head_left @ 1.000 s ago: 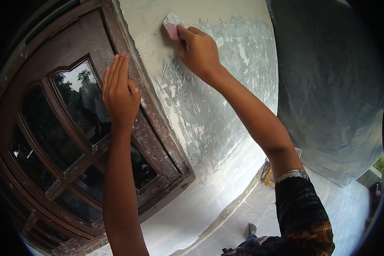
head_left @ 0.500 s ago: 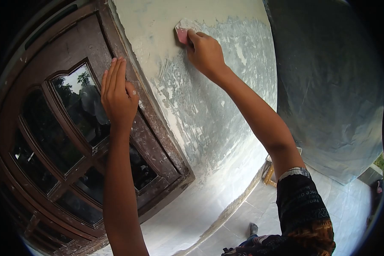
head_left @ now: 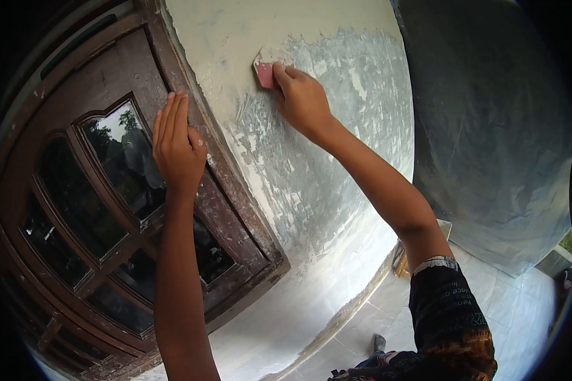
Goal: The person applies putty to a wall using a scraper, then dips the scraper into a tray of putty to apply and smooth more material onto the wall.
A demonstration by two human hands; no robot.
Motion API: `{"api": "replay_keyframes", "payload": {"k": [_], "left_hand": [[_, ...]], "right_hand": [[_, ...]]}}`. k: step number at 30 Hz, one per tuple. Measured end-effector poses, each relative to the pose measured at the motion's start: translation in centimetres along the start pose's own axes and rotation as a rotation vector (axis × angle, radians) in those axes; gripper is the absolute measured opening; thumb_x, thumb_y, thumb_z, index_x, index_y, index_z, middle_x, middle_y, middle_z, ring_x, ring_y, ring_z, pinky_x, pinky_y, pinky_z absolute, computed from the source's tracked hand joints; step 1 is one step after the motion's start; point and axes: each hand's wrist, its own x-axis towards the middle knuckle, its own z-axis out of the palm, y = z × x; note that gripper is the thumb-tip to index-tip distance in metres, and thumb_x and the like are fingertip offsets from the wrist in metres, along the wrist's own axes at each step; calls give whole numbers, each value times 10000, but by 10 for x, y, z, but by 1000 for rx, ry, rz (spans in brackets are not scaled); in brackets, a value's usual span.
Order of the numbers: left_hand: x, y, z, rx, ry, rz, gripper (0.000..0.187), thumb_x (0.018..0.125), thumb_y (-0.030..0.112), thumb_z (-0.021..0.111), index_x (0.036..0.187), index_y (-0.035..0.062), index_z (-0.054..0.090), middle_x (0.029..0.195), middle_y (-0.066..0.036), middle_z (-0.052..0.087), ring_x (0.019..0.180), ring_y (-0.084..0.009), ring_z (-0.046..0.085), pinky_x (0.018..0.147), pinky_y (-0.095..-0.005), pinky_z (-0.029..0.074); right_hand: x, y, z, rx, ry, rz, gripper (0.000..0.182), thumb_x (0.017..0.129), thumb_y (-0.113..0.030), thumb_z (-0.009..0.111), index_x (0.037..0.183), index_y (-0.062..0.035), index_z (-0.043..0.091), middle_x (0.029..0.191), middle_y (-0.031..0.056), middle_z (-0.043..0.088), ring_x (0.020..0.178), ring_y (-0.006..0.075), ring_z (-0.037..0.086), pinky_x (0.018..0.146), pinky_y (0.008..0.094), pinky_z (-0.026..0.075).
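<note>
My right hand (head_left: 303,101) pinches a flat pink putty scraper (head_left: 265,75) with pale paste along its upper edge. The scraper is against the wall (head_left: 318,159), near where smooth cream filler meets the rough grey-white patch. To the left, my left hand (head_left: 179,143) lies flat, fingers stretched out, on the brown wooden frame (head_left: 213,152) of a glazed panel. White specks of paste show on its thumb. Between the frame and the scraper runs a strip of wall with a ragged edge.
Glass panes (head_left: 124,152) sit in the brown panel on the left. A large dark sheet (head_left: 496,127) hangs at the right. Below are pale floor tiles (head_left: 388,311) and a small wooden object (head_left: 401,263) by the wall's foot.
My right hand has drawn the scraper a short way down and slightly left across the wall. The left hand keeps its place on the frame while the view shifts a little.
</note>
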Motion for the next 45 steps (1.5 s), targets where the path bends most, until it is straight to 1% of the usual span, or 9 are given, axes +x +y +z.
{"api": "replay_keyframes", "payload": {"k": [4,11,17,24,30,32,38,39,45], "left_hand": [[2,2,-2,-12,-7,-13,496,863,-53,441,1333,-16,594,1375,-155,614,1331,-319,542,1134,-489,386],[1,1,0,-6,-2,3,497,865,-50,441,1336,-14,594,1376,-159,612,1331,-316,542,1134,-487,384],[2,3,-3,-14,-3,-10,501,868,-50,431,1342,-13,590,1381,-156,610,1333,-308,542,1139,-482,379],[0,1,-1,19,-24,-5,481,870,-22,448,1326,-21,600,1369,-143,623,1333,-293,545,1153,-483,376],[0,0,0,7,-4,4,504,867,-46,434,1345,-14,589,1384,-153,609,1334,-310,541,1142,-487,378],[0,0,0,5,-6,-3,504,866,-45,435,1345,-13,590,1384,-153,609,1332,-310,543,1141,-487,378],[0,0,0,5,-17,8,504,865,-41,437,1343,-13,593,1383,-155,610,1326,-311,548,1136,-490,382],[0,1,0,8,-16,9,503,866,-40,435,1343,-13,593,1383,-156,610,1325,-311,549,1135,-490,382],[1,2,-1,27,-11,-5,491,865,-34,439,1326,-13,606,1372,-142,622,1331,-292,548,1144,-482,385]], "right_hand": [[-79,-70,-23,254,-63,-189,424,751,19,639,1173,63,622,882,156,631,820,346,672,700,420,578],[18,-20,-25,177,74,90,276,757,9,636,1032,-6,622,860,163,632,799,360,646,680,459,539],[-74,-63,-11,189,-52,-147,542,742,-15,703,1272,15,594,888,137,633,838,326,678,705,410,585],[19,-3,-23,167,195,115,192,764,1,630,956,3,617,806,175,629,731,374,641,650,465,508],[-56,-23,-8,119,-26,25,388,762,-12,671,1144,35,625,819,169,645,760,383,657,685,454,551],[-90,-44,-19,245,-14,-77,456,766,3,684,1222,-8,661,807,155,654,701,317,663,642,407,545],[12,2,-28,182,164,94,237,780,-9,648,1017,-18,646,787,171,639,704,364,649,631,438,507],[22,19,-17,73,155,113,414,788,-22,661,1202,-5,669,828,175,668,708,339,660,696,407,534],[-69,-27,-9,85,-66,62,436,775,-2,645,1211,25,637,817,178,658,725,366,657,680,424,548]]}}
